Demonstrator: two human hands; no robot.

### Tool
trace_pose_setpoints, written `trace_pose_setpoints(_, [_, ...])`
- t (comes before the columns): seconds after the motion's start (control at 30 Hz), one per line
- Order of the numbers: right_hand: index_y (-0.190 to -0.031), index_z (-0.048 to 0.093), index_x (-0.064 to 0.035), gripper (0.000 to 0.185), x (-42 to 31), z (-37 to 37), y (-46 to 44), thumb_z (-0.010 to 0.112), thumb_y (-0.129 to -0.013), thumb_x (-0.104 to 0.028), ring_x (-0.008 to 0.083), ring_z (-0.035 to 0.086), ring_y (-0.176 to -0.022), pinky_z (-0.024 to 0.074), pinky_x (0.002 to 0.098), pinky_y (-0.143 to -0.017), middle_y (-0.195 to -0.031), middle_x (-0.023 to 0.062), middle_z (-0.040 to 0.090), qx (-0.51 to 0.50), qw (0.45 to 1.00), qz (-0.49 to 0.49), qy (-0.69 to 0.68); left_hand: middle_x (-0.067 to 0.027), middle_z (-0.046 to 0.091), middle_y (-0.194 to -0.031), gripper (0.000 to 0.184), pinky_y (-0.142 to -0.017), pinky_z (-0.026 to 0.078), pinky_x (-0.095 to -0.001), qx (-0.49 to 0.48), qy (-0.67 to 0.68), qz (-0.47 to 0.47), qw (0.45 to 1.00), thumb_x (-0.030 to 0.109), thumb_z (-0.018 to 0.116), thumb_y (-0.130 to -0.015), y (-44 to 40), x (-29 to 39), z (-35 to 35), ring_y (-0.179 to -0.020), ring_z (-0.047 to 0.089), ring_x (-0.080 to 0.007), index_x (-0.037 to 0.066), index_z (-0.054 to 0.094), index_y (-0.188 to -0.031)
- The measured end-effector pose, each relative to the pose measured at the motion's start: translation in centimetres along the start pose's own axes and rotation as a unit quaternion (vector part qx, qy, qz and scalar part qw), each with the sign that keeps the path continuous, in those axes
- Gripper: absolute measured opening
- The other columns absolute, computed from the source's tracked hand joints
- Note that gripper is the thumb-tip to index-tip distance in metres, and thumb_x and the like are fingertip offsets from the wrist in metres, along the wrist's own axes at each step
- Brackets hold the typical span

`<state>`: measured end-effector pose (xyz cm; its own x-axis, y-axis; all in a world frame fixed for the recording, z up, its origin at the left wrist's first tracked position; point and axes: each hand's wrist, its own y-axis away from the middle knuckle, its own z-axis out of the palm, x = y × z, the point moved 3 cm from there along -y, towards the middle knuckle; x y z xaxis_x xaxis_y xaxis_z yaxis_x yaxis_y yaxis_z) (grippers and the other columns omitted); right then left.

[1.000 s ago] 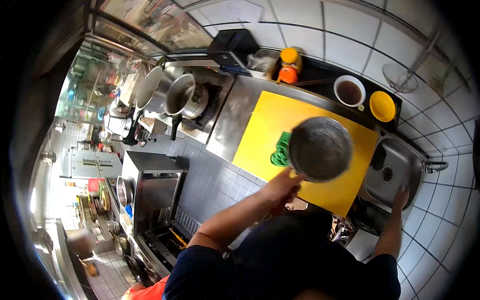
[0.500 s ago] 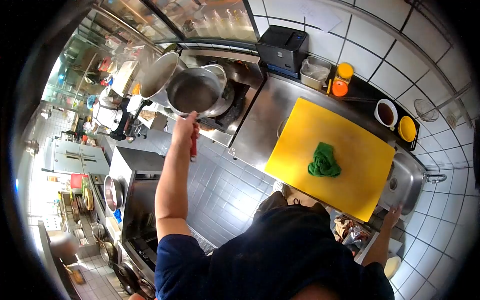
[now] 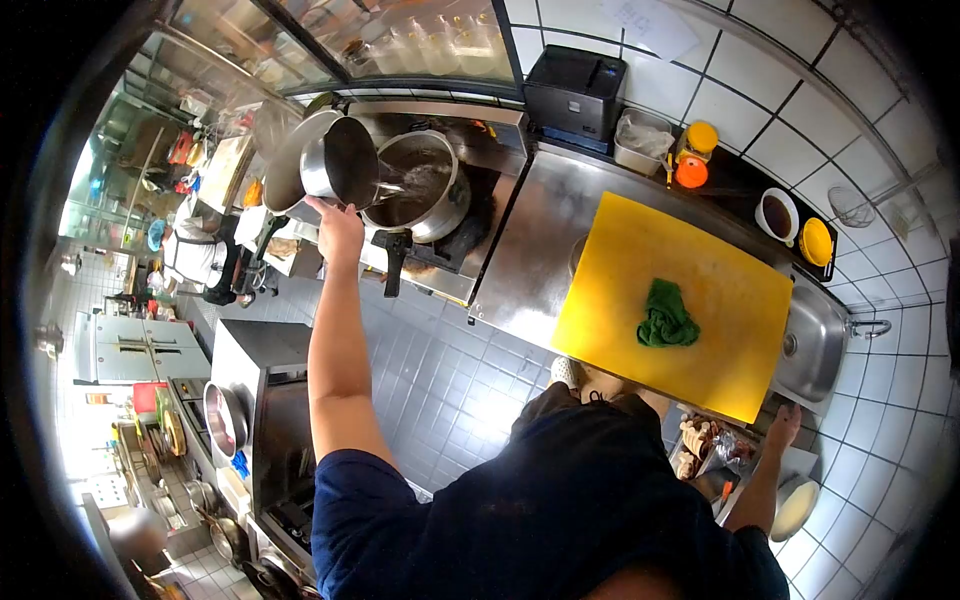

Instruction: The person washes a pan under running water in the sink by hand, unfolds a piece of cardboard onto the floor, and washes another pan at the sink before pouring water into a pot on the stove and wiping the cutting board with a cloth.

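My left hand (image 3: 338, 228) is closed on the handle of a metal saucepan (image 3: 342, 165), which is tipped to the right. Water runs from its lip into a silver pot (image 3: 418, 190) on the stove. Behind the saucepan, at its left, stands a second large pot (image 3: 285, 170). My right hand (image 3: 785, 424) is low at the right, just below the sink (image 3: 812, 350), with nothing visible in it and its fingers apart. Between my arms, a crumpled green cloth (image 3: 667, 315) lies on the yellow cutting board (image 3: 610, 270).
A black box-shaped device (image 3: 573, 95), a plastic container (image 3: 640, 140), orange-lidded jars (image 3: 691, 172), a cup of dark liquid (image 3: 777, 217) and a yellow bowl (image 3: 816, 242) line the wall. A black pot handle (image 3: 396, 262) juts over the stove's edge. A person in white (image 3: 198, 258) is far left.
The saucepan has gone from above the board to the stove in my left hand, then tilted, and water now pours out. My right hand has moved slightly down from the sink.
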<state>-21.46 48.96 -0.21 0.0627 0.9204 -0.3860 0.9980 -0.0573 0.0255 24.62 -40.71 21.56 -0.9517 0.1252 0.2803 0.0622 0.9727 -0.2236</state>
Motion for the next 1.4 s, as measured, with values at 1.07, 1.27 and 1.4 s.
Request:
trace_pose_setpoints(1.07, [-0.139, 0.047, -0.0042, 0.052, 3.0, -0.2, 26.2, 0.065, -0.092, -0.019, 0.0405, 0.044, -0.134, 0.0385, 0.0457, -0.111, -0.147, 0.0218, 0.043, -0.139, 0.974, -0.103, -0.147, -0.0078, 0.059, -0.068, 0.012, -0.055, 0.047, -0.0311, -0.643, 0.465, -0.047, 0.607, 0.010, 0.064, -0.089, 49.0, 29.1, 9.4, -0.059, 0.057, -0.0199, 0.004, 0.056, -0.095])
trace_pose_setpoints(1.27, [-0.141, 0.044, -0.0074, 0.054, 4.2, 0.0, 26.2, 0.064, -0.092, -0.020, 0.0406, 0.041, -0.135, 0.0368, 0.0470, -0.112, -0.150, 0.0199, 0.039, -0.173, 0.965, -0.106, -0.165, -0.0167, 0.064, -0.098, 0.076, -0.068, 0.055, -0.0385, -0.628, 0.412, 0.046, 0.658, 0.003, 0.065, -0.088, 51.4, 30.1, 15.6, -0.086, 0.066, -0.0268, 0.001, 0.022, -0.150])
trace_pose_setpoints(1.4, [-0.141, 0.045, -0.0085, 0.054, 4.7, 0.7, 26.0, 0.064, -0.092, -0.020, 0.0404, 0.040, -0.136, 0.0362, 0.0468, -0.112, -0.149, 0.0200, 0.040, -0.192, 0.963, -0.118, -0.149, -0.0202, 0.061, -0.116, 0.073, -0.084, 0.058, -0.0439, -0.592, 0.478, 0.017, 0.648, 0.008, 0.064, -0.091, 52.8, 20.8, 14.7, -0.106, 0.063, -0.0292, 0.001, 0.025, -0.151])
